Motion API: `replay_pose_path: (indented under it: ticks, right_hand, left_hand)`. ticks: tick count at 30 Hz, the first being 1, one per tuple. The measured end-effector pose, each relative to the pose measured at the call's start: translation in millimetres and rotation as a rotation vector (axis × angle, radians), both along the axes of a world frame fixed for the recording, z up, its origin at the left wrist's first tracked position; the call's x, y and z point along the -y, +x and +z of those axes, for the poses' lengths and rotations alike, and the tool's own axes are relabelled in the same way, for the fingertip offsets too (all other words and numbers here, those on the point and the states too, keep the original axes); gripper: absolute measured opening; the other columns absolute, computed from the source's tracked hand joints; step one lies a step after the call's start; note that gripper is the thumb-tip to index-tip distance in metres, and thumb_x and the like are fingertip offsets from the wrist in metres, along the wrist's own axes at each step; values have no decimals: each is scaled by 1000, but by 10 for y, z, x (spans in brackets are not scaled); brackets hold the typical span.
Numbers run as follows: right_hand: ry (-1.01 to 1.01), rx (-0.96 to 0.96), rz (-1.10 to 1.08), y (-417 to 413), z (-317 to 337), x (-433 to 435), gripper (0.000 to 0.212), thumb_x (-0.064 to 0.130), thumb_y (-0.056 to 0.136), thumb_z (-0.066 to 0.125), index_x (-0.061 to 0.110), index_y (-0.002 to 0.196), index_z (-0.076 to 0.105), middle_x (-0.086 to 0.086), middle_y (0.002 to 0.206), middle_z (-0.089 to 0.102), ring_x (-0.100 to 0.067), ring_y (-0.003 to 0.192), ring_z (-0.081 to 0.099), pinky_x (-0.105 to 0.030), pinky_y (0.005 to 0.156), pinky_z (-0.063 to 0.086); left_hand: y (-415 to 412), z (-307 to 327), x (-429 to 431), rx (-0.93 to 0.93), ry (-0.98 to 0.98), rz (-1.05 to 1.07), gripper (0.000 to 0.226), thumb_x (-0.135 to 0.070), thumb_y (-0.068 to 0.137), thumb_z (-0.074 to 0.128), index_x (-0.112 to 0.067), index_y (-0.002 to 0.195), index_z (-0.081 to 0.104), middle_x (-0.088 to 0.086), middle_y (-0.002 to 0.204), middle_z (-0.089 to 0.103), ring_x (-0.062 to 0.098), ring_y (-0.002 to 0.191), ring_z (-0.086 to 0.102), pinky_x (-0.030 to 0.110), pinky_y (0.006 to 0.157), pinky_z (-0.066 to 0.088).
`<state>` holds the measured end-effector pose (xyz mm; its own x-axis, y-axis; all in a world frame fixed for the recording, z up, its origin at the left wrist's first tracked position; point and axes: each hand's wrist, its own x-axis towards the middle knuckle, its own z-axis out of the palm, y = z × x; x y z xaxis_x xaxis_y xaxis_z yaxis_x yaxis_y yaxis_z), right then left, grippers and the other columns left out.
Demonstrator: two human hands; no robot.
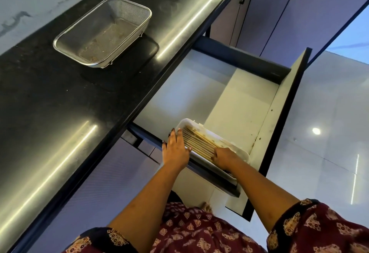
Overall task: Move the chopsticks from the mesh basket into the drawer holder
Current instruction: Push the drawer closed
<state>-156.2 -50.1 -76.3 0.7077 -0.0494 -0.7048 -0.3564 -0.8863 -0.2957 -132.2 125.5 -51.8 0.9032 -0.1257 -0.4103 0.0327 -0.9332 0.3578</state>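
Note:
A steel mesh basket (103,32) sits on the black counter with no chopsticks in it. Several wooden chopsticks (199,142) lie side by side in a white holder (237,149) at the near end of the open drawer (239,96). My left hand (175,148) rests flat on the holder's left edge, its fingers spread and touching the chopsticks. My right hand (224,157) lies curled over the near ends of the chopsticks; whether it grips any is unclear.
The black counter (60,102) runs along the left, its edge overhanging the drawer. The drawer's dark front panel (283,122) juts out to the right. Cabinet doors (289,12) stand behind, and a glossy tiled floor (329,132) lies below.

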Motion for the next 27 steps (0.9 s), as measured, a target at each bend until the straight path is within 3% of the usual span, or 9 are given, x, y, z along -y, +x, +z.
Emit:
replay_pose_path:
  ticks: [9,15,21,24,27]
  right_hand:
    - [37,13,31,-152,217,26,29,24,98,46,10,120,59,-12,119,61,-23,107,58,-31,94,47]
    - [26,168,-36,-302,454,94,22,24,97,49,11,110,61,-11,111,63,-17,87,51,-24,74,36]
    - [-10,392,-140,-567,623,-41,15,16,94,51,13,107,60,-12,115,62,-24,96,59,-30,82,49]
    - [-45,525,-197,-701,697,-70,13,16,94,53,15,106,58,-10,113,64,-22,93,61,-31,80,54]
    - [-112,649,-242,-852,741,-59,19,15,92,57,14,111,56,-10,115,64,-23,96,63,-31,79,56]
  left_hand:
    - [-109,108,-5,-71,-2,22,82,-31,92,50,-6,147,-6,16,157,2,30,145,9,50,115,6]
    - [-232,255,39,-105,-28,22,82,-25,92,51,-2,146,-6,17,157,3,30,144,10,51,116,10]
    - [-591,351,95,-179,-145,-62,76,-22,92,52,-1,147,2,17,156,6,31,145,5,48,117,14]
    - [-698,404,151,-236,-263,16,78,-18,93,51,-1,146,-3,16,157,-2,31,145,0,47,118,13]
    - [-834,435,225,-267,-372,106,78,-14,92,52,-3,147,-2,15,157,-1,32,144,8,46,117,17]
